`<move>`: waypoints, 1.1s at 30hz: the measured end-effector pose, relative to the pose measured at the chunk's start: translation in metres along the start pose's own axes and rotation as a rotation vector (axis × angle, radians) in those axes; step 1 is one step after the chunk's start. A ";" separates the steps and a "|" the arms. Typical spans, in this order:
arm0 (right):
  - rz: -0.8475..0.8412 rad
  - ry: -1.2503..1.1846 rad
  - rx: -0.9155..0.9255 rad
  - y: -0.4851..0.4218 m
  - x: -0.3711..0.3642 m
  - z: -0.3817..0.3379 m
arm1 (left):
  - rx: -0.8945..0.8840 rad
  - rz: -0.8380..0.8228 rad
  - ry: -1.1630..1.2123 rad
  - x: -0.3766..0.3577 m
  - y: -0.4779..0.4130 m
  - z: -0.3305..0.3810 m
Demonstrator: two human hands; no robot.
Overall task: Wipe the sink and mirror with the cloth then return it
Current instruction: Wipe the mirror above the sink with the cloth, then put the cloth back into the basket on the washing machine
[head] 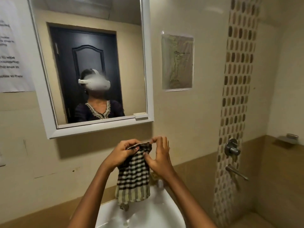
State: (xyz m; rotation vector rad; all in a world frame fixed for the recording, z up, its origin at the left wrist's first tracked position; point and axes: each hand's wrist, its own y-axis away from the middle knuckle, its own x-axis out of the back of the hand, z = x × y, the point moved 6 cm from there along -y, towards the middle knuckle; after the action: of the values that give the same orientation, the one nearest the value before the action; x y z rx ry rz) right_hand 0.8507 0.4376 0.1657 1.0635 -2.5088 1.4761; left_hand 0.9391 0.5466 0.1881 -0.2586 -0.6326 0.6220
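Observation:
A black-and-cream checked cloth [134, 175] hangs in the air above the white sink [148, 214], below the white-framed mirror [92, 63]. My left hand [122, 153] grips the cloth's top edge from the left. My right hand [160, 157] pinches the same top edge with thumb and forefinger, its other fingers spread. The cloth's lower end dangles just over the sink's rear rim. The sink's tap is mostly hidden behind the cloth and my right wrist.
A printed notice [11, 50] hangs left of the mirror and a drawing [177, 62] to its right. A shower valve [232, 148] and spout [236, 172] stick out of the mosaic strip at right. A small soap shelf [287, 139] sits on the right wall.

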 end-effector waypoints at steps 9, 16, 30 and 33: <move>-0.509 0.031 -0.157 0.009 0.067 0.040 | 0.057 -0.280 -0.272 -0.037 -0.013 0.006; -0.420 0.222 -0.175 0.021 0.193 0.061 | 0.088 -0.331 -0.357 -0.124 -0.046 0.028; 0.163 0.577 -0.545 0.217 0.613 0.147 | 0.105 -0.383 0.351 -0.583 -0.132 0.174; 0.323 0.680 -0.641 0.288 0.706 0.137 | 0.083 -0.508 0.442 -0.697 -0.119 0.227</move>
State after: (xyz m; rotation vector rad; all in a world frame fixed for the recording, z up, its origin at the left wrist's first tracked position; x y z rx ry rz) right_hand 0.1863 0.0418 0.1284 0.0386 -2.3860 0.7522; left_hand 0.4111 0.0348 0.0857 -0.1411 -0.2261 0.0904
